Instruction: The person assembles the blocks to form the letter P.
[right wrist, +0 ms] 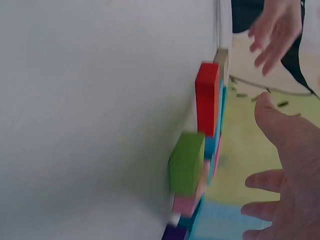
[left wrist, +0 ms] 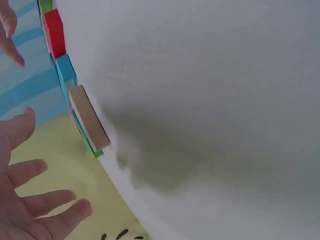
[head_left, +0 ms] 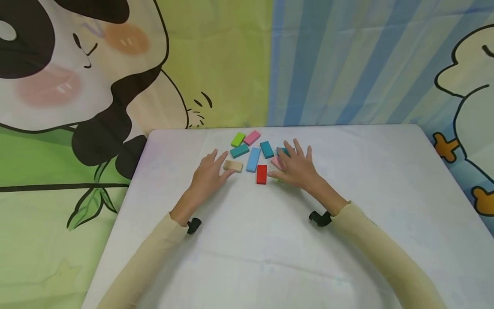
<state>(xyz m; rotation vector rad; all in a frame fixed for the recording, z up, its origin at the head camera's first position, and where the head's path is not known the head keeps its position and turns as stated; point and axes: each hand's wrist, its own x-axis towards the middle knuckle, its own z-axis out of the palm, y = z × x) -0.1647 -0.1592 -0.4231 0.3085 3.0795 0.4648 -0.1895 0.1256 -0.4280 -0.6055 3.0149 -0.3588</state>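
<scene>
Several small coloured blocks lie loosely grouped near the table's far edge. My left hand (head_left: 207,176) is spread above the tabletop, nearest the beige block (head_left: 233,166). To its right lie a light blue block (head_left: 253,160) and a red block (head_left: 261,174). My right hand (head_left: 298,169), fingers apart, hovers over the group's right side and partly hides a pink block (head_left: 276,162), a teal block (head_left: 283,151) and a green block (right wrist: 187,164). Both palms hold nothing; the wrist views show the fingers apart from the blocks.
Farther back lie another green block (head_left: 238,139), a pink block (head_left: 252,137) and two teal blocks (head_left: 239,151). A dark purple block (right wrist: 175,233) shows low in the right wrist view. A white cloth covers the table (head_left: 247,257); a cartoon-printed curtain (head_left: 224,64) hangs behind.
</scene>
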